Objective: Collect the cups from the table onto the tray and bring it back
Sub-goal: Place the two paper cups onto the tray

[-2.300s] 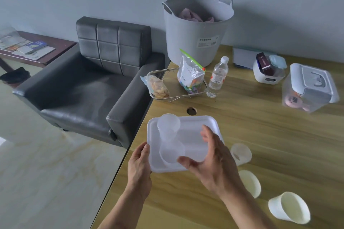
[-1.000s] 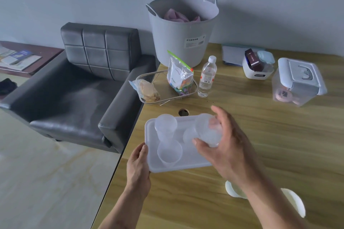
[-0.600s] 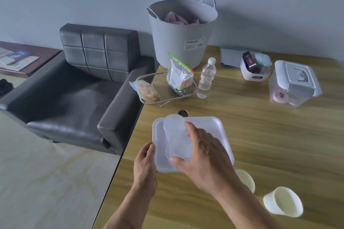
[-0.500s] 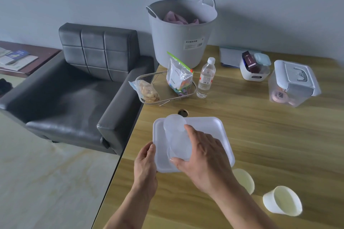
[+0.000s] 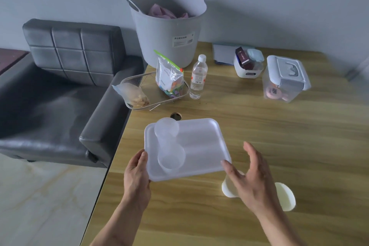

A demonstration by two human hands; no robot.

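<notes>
1. Progress: two clear cups (image 5: 168, 146) lie on the white tray (image 5: 201, 146), in the half nearest the left hand (image 5: 137, 173); they appear partly nested, though their translucent walls make this hard to confirm.
2. Remaining: two cream cups stay on the surface (image 5: 279, 136). One cream cup (image 5: 226, 187) lies directly beneath the right hand (image 5: 251, 181); the other cream cup (image 5: 285, 195) lies just beyond that hand's outer side. Carrying the tray back is not yet begun.
3. Hands: the left hand grips the tray's near-left edge, thumb on top. The right hand is spread, palm down, holding nothing.
4. Orientation: the tray's long axis runs from the left hand toward the right hand, slightly rotated. The clear cups lie on their sides, long axes running away from the left hand, with the near mouth facing the viewer.
</notes>
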